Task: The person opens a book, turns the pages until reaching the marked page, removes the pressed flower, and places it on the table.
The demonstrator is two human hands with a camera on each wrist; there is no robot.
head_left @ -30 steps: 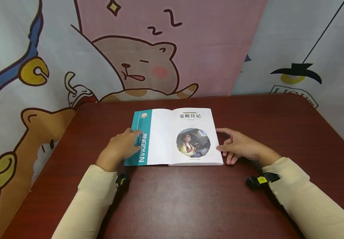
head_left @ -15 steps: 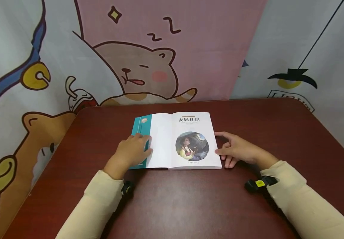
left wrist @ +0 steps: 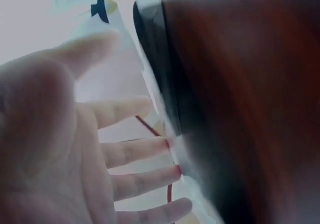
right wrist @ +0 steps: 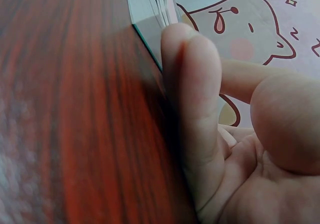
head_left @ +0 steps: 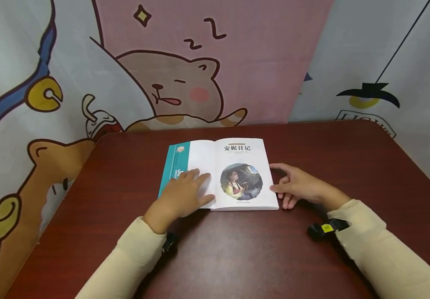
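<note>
Spread, empty left hand (head_left: 181, 197) has shifted inward over white page (head_left: 201, 155), likely flattening book (head_left: 242, 158); loose right hand (head_left: 301, 185) merely touches its edge.

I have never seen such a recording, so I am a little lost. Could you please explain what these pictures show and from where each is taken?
There is no machine here: a person uses two bare hands. The head picture looks forward and down; the other two are taken from the wrists, each looking at its own hand. On the brown table lies an open book with a teal strip along its left side and a round picture on its right page. The left hand is spread over the left side; the right hand seems to touch the right edge. Neither hand appears to grip it.
</note>
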